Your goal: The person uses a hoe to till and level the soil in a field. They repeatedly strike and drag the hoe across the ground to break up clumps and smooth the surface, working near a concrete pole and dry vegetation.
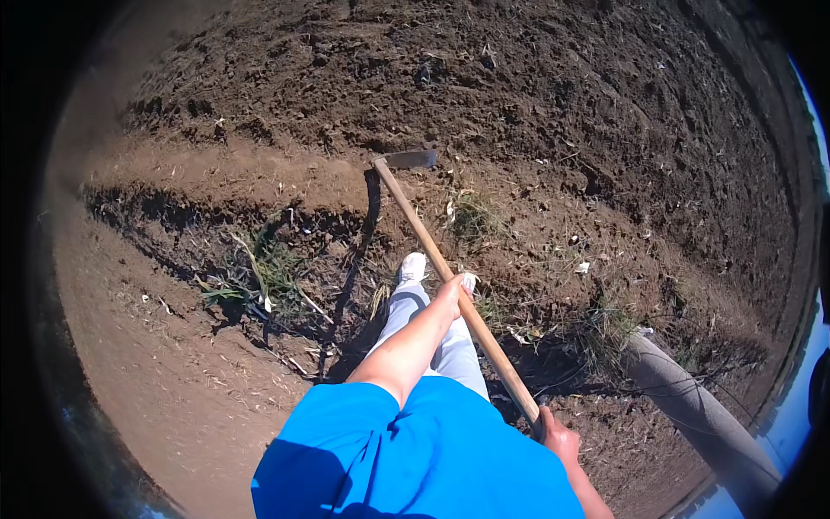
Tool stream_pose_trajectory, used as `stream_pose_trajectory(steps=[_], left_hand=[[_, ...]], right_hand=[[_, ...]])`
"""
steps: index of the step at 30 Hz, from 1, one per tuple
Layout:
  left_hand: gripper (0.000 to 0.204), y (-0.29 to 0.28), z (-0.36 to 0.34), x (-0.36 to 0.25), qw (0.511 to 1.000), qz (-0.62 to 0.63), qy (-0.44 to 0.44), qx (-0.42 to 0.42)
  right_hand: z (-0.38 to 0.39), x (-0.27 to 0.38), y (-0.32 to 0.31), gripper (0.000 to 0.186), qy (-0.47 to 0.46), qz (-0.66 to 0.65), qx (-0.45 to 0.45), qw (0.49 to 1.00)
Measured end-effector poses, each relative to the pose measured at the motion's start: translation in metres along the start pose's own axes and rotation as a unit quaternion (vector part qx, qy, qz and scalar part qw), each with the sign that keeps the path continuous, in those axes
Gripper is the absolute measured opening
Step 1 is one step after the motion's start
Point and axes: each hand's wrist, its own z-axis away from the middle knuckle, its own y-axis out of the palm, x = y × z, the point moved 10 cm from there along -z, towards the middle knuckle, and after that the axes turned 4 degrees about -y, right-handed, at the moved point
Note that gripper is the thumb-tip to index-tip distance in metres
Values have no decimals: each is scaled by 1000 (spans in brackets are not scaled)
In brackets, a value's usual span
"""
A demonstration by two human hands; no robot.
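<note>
Hoe is slanting from near right to far left, blade sitting at the far soil, while you're gripping mid-handle with your left hand and the near end with your right hand, likely spacing them for leverage.

The hoe has a long wooden handle, which is light brown and straight, and a dark grey metal blade. The handle is held slantwise: its near end is at the lower right, and its far end is toward the upper left. At this far end the blade is attached, and it points to the right over brown soil. Whether the blade touches this soil, I cannot tell.
</note>
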Motion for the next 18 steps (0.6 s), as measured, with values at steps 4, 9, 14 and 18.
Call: stream_pose_trajectory(steps=[4,9,14,18], left_hand=[[23,-44,51,16,995,-64,-18,-73],[22,-52,90,-78,991,-4,78,-108],[19,-43,131,-259,961,19,267,-65],[19,-38,124,-354,936,59,336,-88]], right_hand=[[37,-29,77,48,-25,-33,-4,999],[-31,-9,65,38,-98,-15,-118,988],[-162,60,32,32,-152,-103,-123,975],[-228,106,-12,30,-186,-119,-96,971]])
